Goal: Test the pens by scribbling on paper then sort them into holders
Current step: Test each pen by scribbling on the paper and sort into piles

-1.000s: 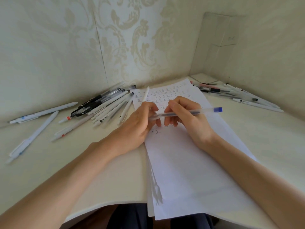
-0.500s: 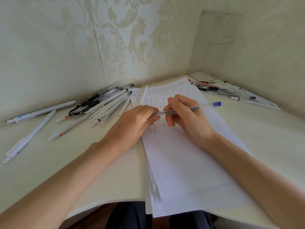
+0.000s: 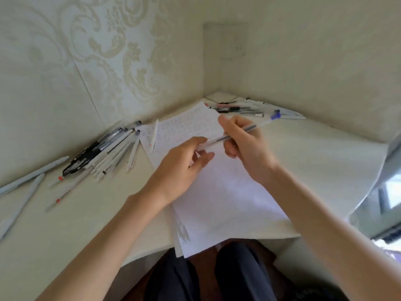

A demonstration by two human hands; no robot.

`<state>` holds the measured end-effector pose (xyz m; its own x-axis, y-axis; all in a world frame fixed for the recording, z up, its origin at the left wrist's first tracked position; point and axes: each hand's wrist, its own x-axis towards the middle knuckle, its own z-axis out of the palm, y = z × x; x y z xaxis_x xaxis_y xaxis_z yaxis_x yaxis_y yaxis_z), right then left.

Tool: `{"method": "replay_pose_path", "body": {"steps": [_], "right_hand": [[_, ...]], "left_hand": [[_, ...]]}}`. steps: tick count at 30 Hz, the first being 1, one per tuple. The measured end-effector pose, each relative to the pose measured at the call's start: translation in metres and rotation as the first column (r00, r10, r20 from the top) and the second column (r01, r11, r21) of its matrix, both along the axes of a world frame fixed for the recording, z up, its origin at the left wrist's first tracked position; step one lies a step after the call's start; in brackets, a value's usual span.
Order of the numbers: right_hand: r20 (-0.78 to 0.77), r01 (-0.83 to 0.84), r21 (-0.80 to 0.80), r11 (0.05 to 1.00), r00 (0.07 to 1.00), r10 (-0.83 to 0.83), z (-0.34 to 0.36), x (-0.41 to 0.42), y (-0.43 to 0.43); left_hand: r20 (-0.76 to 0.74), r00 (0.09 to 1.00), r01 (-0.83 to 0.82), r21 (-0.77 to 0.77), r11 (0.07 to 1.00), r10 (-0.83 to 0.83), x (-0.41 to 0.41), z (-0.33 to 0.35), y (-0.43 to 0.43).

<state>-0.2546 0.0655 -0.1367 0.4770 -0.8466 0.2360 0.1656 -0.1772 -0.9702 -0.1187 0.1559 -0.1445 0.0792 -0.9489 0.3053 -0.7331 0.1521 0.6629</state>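
A clear pen with a blue end [image 3: 243,131] is held above the paper [image 3: 221,192] by both hands. My right hand [image 3: 245,146] grips its middle, fingers curled round the barrel. My left hand [image 3: 184,164] pinches the pen's near end between thumb and fingertips; whether that is a cap is unclear. The blue end points to the back right. The top of the paper carries rows of small scribbles. One white pen [image 3: 154,134] lies on the paper's upper left corner.
A heap of white, clear and black pens [image 3: 108,153] lies left of the paper, with pale blue pens [image 3: 32,177] further left. More pens [image 3: 256,109] lie in the back right corner. The desk edge and my knees are below the paper.
Both hands have lifted and swung right with the pen; its blue end now points further back. The camera has turned right, and the picture is blurred by motion.
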Motion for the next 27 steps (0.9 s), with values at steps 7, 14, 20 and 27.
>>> {"method": "replay_pose_path", "body": {"steps": [7, 14, 20, 27], "right_hand": [[-0.327, 0.494, -0.082, 0.866, 0.807, -0.492, 0.009, -0.175, 0.023], [-0.822, 0.53, -0.087, 0.844, 0.441, -0.361, -0.054, -0.294, 0.065], [-0.809, 0.598, -0.205, 0.775, 0.342, -0.478, -0.073, -0.295, 0.067], [-0.468, 0.557, -0.28, 0.782, 0.632, -0.618, -0.032, -0.228, 0.028]], "left_hand": [[0.229, 0.881, 0.351, 0.266, 0.898, -0.413, -0.095, 0.008, -0.011], [0.415, 0.769, 0.455, 0.179, 0.872, -0.487, -0.178, -0.007, -0.046], [0.412, 0.775, 0.43, 0.214, 0.877, -0.48, -0.179, -0.027, -0.052], [0.36, 0.852, 0.37, 0.098, 0.924, -0.379, -0.149, -0.014, -0.058]]}}
